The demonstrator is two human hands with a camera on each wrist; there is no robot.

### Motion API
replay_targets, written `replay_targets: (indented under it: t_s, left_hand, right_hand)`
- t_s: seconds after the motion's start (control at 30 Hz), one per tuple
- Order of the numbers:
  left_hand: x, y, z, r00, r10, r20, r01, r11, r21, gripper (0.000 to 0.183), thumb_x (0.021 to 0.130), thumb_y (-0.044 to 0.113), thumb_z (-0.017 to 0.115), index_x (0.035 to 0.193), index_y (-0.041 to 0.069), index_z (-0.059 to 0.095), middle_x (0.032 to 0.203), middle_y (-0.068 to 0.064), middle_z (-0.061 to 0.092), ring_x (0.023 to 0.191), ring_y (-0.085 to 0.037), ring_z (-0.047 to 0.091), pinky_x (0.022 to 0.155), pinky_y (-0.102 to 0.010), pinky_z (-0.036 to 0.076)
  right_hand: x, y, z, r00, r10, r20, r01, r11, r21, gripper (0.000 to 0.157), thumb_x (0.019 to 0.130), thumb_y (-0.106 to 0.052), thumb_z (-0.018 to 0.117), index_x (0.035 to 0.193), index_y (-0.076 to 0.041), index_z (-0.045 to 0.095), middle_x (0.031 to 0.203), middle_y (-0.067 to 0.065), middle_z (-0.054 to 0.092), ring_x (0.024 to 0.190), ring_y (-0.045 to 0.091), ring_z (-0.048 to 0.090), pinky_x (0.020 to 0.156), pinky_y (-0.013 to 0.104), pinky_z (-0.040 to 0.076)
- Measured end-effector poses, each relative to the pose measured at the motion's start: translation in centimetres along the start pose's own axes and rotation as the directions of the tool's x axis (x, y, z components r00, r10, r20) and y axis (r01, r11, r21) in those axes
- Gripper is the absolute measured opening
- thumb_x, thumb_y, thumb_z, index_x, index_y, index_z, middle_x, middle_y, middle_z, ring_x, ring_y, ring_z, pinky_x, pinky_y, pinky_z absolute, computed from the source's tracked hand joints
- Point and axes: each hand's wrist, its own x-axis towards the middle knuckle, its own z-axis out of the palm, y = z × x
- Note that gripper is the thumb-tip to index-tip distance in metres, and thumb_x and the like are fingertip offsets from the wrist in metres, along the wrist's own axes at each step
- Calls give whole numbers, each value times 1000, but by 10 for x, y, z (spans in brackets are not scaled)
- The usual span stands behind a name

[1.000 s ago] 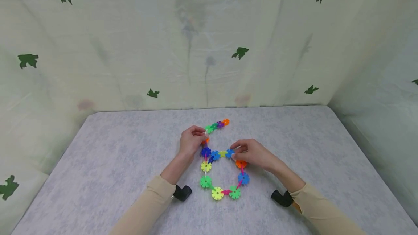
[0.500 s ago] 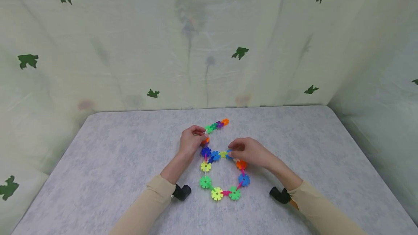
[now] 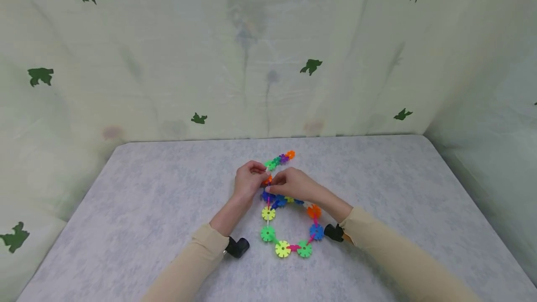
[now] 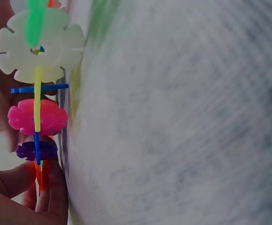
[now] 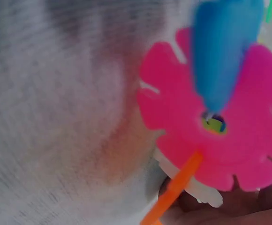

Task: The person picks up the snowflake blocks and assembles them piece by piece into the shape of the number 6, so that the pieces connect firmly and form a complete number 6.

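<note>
Slotted plastic snowflake discs are joined in a chain on the table: a closed ring with a curved tail at its upper left. My left hand pinches an orange disc in the tail, thumb on one side, fingers on the other. My right hand reaches in from the right, its thumb and fingertips at the chain just below the left hand, by a dark blue disc. It covers part of the ring's top. Close up, a pink disc hides most of the right fingers.
The chain lies on a grey mottled table. A pale curtain with green leaf shapes hangs behind it. Black wrist cameras sit on both wrists, the right one beside the ring's blue disc.
My right hand has moved left from the blue disc at the ring's upper right to the chain near my left hand. The left hand keeps its pinch in place.
</note>
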Motion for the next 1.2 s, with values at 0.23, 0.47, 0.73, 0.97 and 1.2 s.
replay_targets:
  t_s: [0.23, 0.47, 0.73, 0.97, 1.2]
  left_hand:
    - [1, 0, 0, 1000, -1, -16, 1, 1000, 5, 13, 84, -3, 73, 93, -2, 64, 81, -9, 61, 68, -17, 57, 62, -25, 49]
    - [1, -2, 0, 1000, -24, 19, 24, 1000, -15, 13, 86, -2, 72, 96, -4, 64, 83, -11, 61, 69, -17, 59, 63, -25, 53]
    - [0, -3, 0, 995, -60, 78, 60, 998, 4, 15, 88, -1, 70, 102, -3, 66, 84, -10, 61, 71, -17, 58, 64, -25, 51]
    - [-1, 0, -2, 986, -123, 109, 125, 992, -18, 20, 90, -6, 60, 109, -5, 66, 88, -12, 64, 72, -16, 59, 67, -26, 54]
    - [2, 1, -4, 981, -160, 112, 169, 983, -76, 26, 87, -8, 58, 111, -7, 66, 91, -15, 67, 70, -15, 64, 70, -31, 57]
  right_hand:
    - [4, 3, 4, 1000, -14, 3, 14, 1000, -3, 12, 91, -22, 72, 84, -13, 73, 69, -5, 63, 63, 11, 52, 62, 26, 43]
    - [3, 6, 2, 997, -43, 58, 41, 999, 33, 9, 91, -16, 72, 84, -10, 70, 67, -4, 59, 60, 10, 48, 59, 24, 39]
    - [1, 3, 0, 988, -87, 127, 79, 995, 68, 8, 91, -13, 70, 86, -7, 70, 69, -5, 59, 63, 10, 49, 60, 23, 40]
    - [0, 1, -1, 987, -66, 144, 57, 996, 70, 9, 92, -12, 69, 87, -6, 70, 71, -2, 60, 62, 10, 49, 60, 23, 40]
    - [1, 3, 0, 989, -45, 142, 33, 996, 86, 9, 93, -12, 68, 88, -6, 70, 71, 0, 61, 61, 11, 48, 59, 24, 40]
